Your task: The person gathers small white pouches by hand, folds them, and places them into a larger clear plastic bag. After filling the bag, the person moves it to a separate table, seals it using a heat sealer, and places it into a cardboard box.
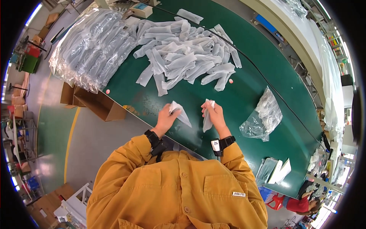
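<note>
**Pinching a frosted sleeve point(183, 115) in the left hand point(166, 116), a second sleeve point(207, 121) in the right hand point(216, 114)**

Clamped between thumb and fingers on each side, center frame, over a green table point(275, 66). Probably light, limp, slippery, quick to crease; best taken lightly by an edge. Slanting down and rightward from the left fingertips; hanging along the right hand's inner side. Backed by a heap of similar sleeves point(183, 57), upper center.
</note>
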Demonstrator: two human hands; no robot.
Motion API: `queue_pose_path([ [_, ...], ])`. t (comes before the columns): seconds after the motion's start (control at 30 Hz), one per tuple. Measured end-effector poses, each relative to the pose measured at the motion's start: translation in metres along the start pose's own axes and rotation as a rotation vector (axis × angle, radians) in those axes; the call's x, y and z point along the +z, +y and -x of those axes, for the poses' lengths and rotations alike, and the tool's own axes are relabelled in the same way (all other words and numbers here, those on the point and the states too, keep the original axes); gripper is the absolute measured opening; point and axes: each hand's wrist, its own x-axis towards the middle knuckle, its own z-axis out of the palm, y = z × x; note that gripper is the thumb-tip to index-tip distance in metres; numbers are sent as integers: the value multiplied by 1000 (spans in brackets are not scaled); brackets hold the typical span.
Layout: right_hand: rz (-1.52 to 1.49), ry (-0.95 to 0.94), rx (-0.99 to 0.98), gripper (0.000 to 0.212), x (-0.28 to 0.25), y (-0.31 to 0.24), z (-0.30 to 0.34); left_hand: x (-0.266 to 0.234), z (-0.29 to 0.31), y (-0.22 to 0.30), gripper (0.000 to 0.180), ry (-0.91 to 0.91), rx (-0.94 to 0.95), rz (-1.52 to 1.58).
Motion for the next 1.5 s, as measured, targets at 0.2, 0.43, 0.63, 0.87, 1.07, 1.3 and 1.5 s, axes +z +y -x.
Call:
queue_pose_path([
  [0.2, 667, -28, -102, 30, 18, -9, -22, -3, -6, -17, 34, -27, 90, -200],
  [0.43, 983, 206, -546, 40, 4, 17, -5, -3, 14, 26, 46, 78, 700, -909],
  [0.63, 1035, 136, -206, 35, -8, 30, 11, 7, -15, 19, 44, -212, 906, -1315],
  [0.87, 976, 158, -264, 26, 6, 33, 0, 11, -21, 28, 19, -569, 510, -1301],
  [1.07, 878, -104, -415, 28, 10, 29, -1, 25, -27, 17, 15, -352, 1103, -1222],
  [1.3, 1194, 503, -764, 19, -64, -9, -65, 24, -31, -1, 17, -472, 1004, -1171],
  [1.5, 1127, 454, -880, 8, -82, -24, -78, 27, -24, -7, 17, -453, 1003, -1152],
])
